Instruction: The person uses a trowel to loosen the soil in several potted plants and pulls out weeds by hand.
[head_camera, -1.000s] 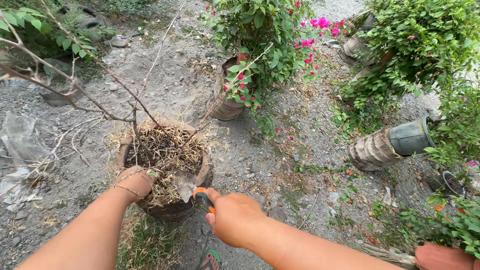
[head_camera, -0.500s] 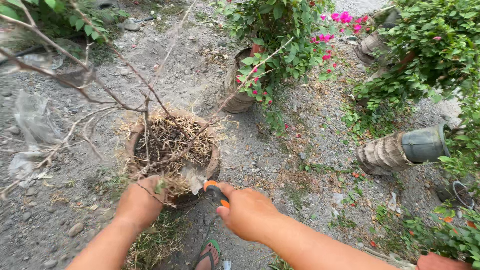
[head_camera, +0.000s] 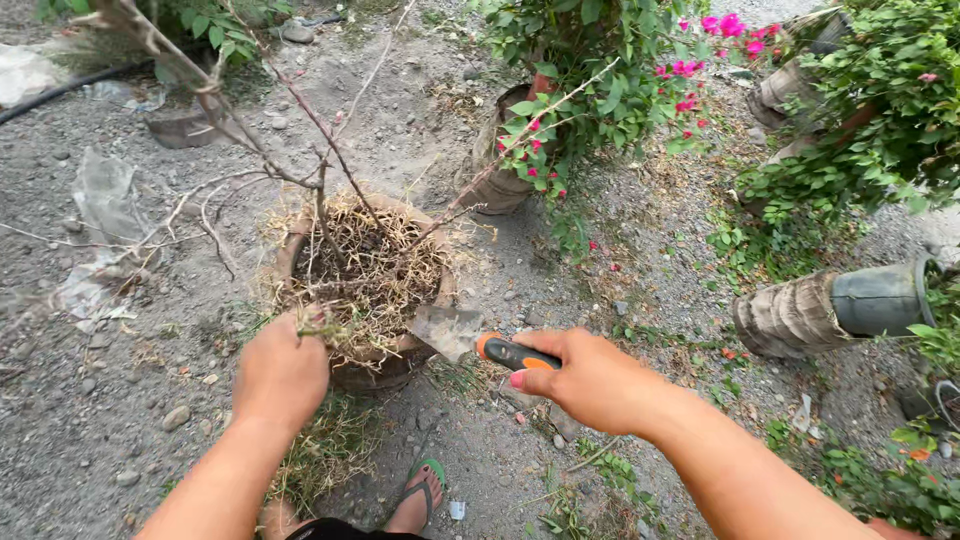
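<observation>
Right hand (head_camera: 590, 380) closed round orange-and-black handle of trowel (head_camera: 480, 340); grey blade just beside clay pot (head_camera: 350, 290) rim, on its right edge; left hand (head_camera: 283, 370) clamped over pot's near rim, fingers in dry grass (head_camera: 370, 270); bare thorny branches (head_camera: 250, 150) fan up and left from pot; open gravel (head_camera: 520, 290) right of pot; flowering potted shrub (head_camera: 590, 80) beyond; toppled grey pot (head_camera: 830, 305) far right; sandalled foot (head_camera: 425, 495) below, near pot.
</observation>
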